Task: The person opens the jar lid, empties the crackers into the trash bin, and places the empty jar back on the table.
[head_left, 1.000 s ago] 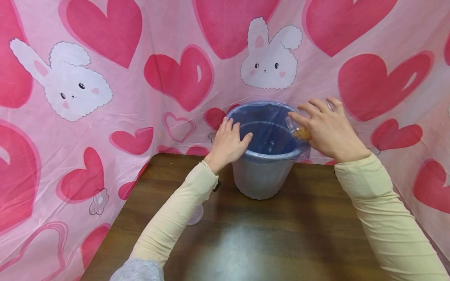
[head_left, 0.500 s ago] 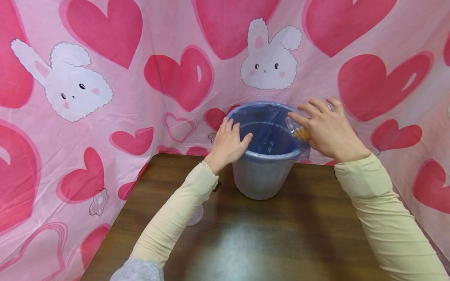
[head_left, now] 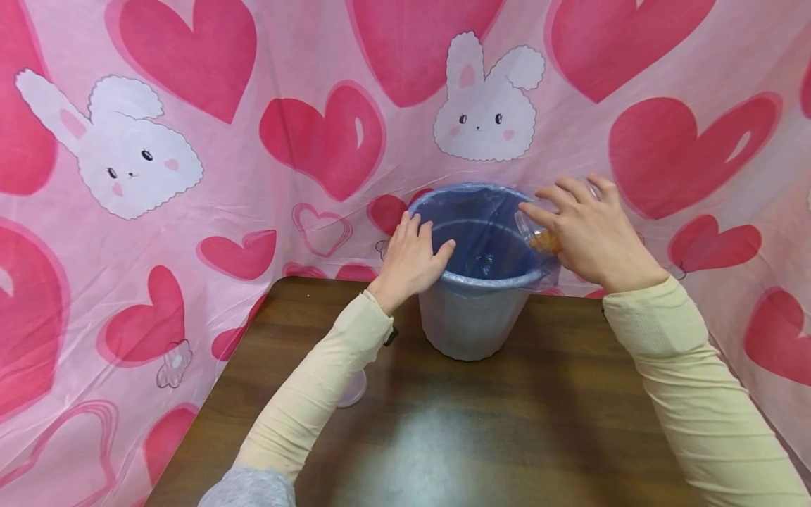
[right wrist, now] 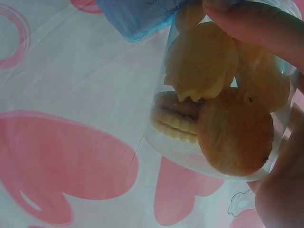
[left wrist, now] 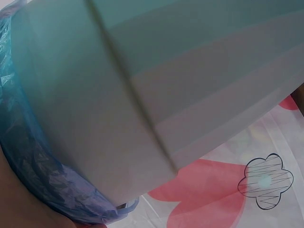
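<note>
A pale waste bin (head_left: 472,324) lined with a blue plastic bag (head_left: 469,246) stands near the table's back edge. My left hand (head_left: 412,257) rests on its left rim with the fingers spread. In the left wrist view the bin's side and the bag (left wrist: 28,137) folded over the rim fill most of the picture. At the right rim, my right hand (head_left: 589,239) grips a clear plastic jar (head_left: 523,224), tilted with its mouth towards the bin. Several golden-brown cookies (right wrist: 235,133) are inside the jar in the right wrist view.
A round translucent lid (head_left: 353,389) lies on the brown wooden table (head_left: 507,429), partly covered by my left forearm. Behind and beside the table hangs a pink cloth (head_left: 329,56) printed with hearts and rabbits.
</note>
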`<state>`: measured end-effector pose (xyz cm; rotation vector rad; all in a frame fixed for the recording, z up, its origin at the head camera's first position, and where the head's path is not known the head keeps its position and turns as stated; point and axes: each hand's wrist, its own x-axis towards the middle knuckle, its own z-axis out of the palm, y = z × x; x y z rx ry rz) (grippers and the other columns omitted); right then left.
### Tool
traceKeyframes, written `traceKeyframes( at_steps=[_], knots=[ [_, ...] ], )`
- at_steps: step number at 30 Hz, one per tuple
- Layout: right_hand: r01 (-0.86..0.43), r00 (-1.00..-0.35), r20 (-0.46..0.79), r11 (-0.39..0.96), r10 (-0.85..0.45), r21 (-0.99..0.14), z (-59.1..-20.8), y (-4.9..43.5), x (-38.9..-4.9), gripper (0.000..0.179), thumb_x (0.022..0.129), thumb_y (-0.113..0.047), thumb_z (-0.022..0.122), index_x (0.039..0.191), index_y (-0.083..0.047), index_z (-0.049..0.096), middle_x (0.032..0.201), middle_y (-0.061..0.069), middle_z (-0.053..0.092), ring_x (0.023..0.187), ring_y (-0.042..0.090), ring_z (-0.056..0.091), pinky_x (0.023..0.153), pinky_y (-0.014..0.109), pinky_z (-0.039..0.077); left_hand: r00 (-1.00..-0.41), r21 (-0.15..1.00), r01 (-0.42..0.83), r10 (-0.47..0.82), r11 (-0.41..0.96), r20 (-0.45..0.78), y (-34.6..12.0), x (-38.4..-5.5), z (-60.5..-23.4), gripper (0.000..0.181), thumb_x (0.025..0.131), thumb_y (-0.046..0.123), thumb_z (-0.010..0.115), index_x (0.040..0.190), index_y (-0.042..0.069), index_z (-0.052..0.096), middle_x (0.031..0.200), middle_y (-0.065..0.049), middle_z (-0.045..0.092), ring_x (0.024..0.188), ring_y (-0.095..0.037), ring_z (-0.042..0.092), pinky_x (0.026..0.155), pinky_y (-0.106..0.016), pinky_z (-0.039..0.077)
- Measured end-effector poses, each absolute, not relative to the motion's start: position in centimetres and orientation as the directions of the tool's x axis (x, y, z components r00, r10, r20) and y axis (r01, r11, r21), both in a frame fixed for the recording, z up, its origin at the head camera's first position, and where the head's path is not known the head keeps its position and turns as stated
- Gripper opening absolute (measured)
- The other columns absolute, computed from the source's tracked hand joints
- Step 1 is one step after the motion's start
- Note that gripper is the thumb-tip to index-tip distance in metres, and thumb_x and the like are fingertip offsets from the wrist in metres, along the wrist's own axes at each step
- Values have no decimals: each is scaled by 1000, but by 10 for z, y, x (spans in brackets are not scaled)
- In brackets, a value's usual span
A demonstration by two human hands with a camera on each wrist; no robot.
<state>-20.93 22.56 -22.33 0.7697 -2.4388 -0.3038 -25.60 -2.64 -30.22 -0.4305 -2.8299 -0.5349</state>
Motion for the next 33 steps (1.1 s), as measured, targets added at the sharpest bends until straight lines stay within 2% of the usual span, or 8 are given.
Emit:
traceKeyframes(
  at_steps=[12, 25, 29, 33],
  knots=[
    [-454, -679, 441, 807, -588, 377, -223, 224, -210, 83, 42, -9, 84, 120, -18, 56, 118, 15, 51, 116, 36, 35, 94, 58, 21, -929, 319, 329, 244, 889, 278, -26, -256, -303, 67, 88, 55, 33, 134, 6, 37, 144, -14, 27, 138, -29, 9, 111, -40, 11],
    [-466, -644, 455, 787, -615, 404, -223, 222, -211, 77, 44, -6, 82, 117, -18, 58, 116, 13, 53, 114, 34, 37, 92, 56, 23, -929, 312, 330, 248, 891, 274, -27, -257, -302, 68, 88, 55, 33, 134, 6, 37, 144, -14, 27, 138, -29, 9, 111, -40, 12],
    [-467, -632, 459, 780, -624, 417, -223, 221, -212, 72, 48, -6, 81, 116, -19, 59, 115, 13, 54, 114, 34, 38, 92, 56, 23, -929, 317, 332, 249, 889, 274, -27, -257, -302, 68, 88, 55, 33, 134, 6, 37, 144, -14, 27, 138, -29, 8, 112, -39, 11],
    [-460, -649, 444, 784, -617, 417, -222, 221, -212, 77, 46, -6, 83, 118, -19, 58, 116, 14, 53, 114, 34, 37, 93, 56, 23, -930, 321, 330, 248, 888, 271, -27, -257, -302, 68, 88, 55, 33, 135, 6, 37, 144, -14, 26, 138, -29, 8, 112, -39, 10]
  ],
)
